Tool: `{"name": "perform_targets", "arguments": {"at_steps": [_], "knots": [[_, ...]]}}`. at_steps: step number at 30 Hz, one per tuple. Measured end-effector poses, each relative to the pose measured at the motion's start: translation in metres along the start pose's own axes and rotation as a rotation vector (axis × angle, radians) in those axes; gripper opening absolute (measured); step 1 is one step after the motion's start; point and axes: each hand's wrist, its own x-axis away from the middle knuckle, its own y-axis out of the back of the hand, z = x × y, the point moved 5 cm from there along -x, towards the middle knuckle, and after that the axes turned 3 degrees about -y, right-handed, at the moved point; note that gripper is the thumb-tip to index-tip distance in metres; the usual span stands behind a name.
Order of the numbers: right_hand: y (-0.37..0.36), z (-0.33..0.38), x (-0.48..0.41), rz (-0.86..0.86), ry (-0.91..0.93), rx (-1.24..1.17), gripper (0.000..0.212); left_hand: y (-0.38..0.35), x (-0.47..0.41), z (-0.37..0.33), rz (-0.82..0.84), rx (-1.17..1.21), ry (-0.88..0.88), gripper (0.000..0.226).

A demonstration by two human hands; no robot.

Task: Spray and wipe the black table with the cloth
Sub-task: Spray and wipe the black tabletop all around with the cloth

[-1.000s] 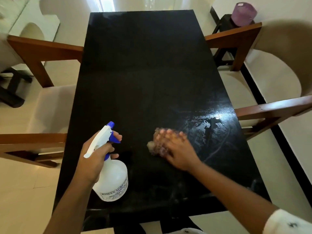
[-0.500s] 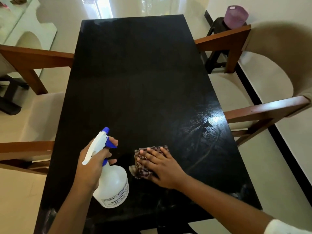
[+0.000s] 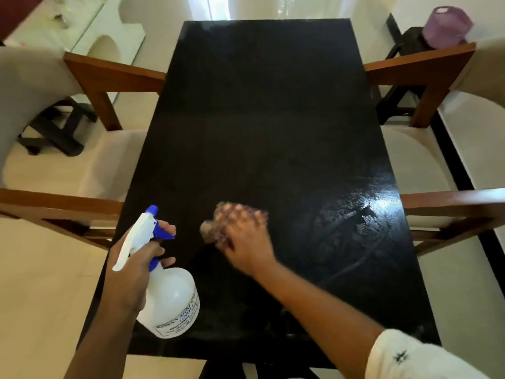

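Note:
The long black table point(image 3: 259, 110) runs away from me, with a wet, shiny patch point(image 3: 363, 214) near its right edge. My left hand point(image 3: 131, 274) grips a white spray bottle point(image 3: 172, 302) with a blue trigger, held just above the near left part of the table. My right hand point(image 3: 246, 242) presses flat on a brown patterned cloth point(image 3: 213, 231) at the near middle of the table. Hand and cloth are blurred by motion, and most of the cloth is hidden under my fingers.
Wooden chairs with cream seats stand on both sides: one at the left point(image 3: 109, 75) and one at the right point(image 3: 426, 69), with armrests point(image 3: 448, 201) close to the table edges. A purple container point(image 3: 445, 26) sits on a dark stool at the far right.
My right hand has slid the cloth away from me and slightly right over the table. The view has shifted, and my left hand still holds the bottle in much the same spot.

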Motion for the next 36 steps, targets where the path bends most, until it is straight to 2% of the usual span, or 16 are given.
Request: {"name": "perform_targets", "arguments": {"at_steps": [3, 6, 9, 12, 15, 17, 19, 23, 26, 28, 32, 34, 36], "knots": [[-0.03, 0.06, 0.029, 0.154, 0.202, 0.004, 0.056, 0.014, 0.004, 0.001, -0.023, 0.004, -0.009, 0.043], [-0.023, 0.053, 0.032, 0.124, 0.251, 0.077, 0.054, 0.023, 0.004, 0.004, -0.009, 0.015, 0.012, 0.043], [-0.001, 0.001, 0.042, 0.047, 0.074, 0.147, 0.049, 0.027, 0.002, 0.007, 0.044, -0.001, 0.021, 0.039], [0.026, -0.054, 0.063, 0.048, -0.144, 0.224, 0.052, 0.03, 0.004, 0.01, 0.072, -0.009, 0.012, 0.035], [0.037, -0.059, 0.066, 0.079, -0.236, 0.227, 0.053, 0.035, 0.007, 0.007, 0.098, 0.023, -0.006, 0.028], [0.029, -0.03, 0.056, 0.082, -0.198, 0.178, 0.054, 0.04, 0.009, 0.008, 0.09, 0.038, -0.008, 0.028], [0.013, 0.021, 0.041, 0.094, -0.074, 0.13, 0.054, 0.046, 0.011, 0.01, 0.088, 0.037, -0.018, 0.031], [-0.011, 0.083, 0.016, 0.295, 0.028, 0.149, 0.058, 0.053, 0.017, 0.015, 0.101, 0.005, -0.015, 0.033], [0.004, 0.06, 0.023, 0.254, 0.024, 0.209, 0.055, 0.058, 0.017, 0.018, 0.124, 0.016, 0.001, 0.03], [0.018, 0.026, 0.038, 0.222, -0.065, 0.24, 0.053, 0.055, 0.016, 0.019, 0.15, 0.016, -0.014, 0.031], [0.041, -0.027, 0.071, 0.276, -0.208, 0.344, 0.055, 0.048, 0.016, 0.023, 0.174, 0.007, -0.031, 0.036], [0.042, -0.027, 0.074, 0.283, -0.219, 0.364, 0.057, 0.047, 0.015, 0.025, 0.188, 0.015, -0.032, 0.029], [0.035, -0.009, 0.065, 0.289, -0.21, 0.334, 0.059, 0.049, 0.016, 0.026, 0.197, 0.022, -0.013, 0.031]]}}
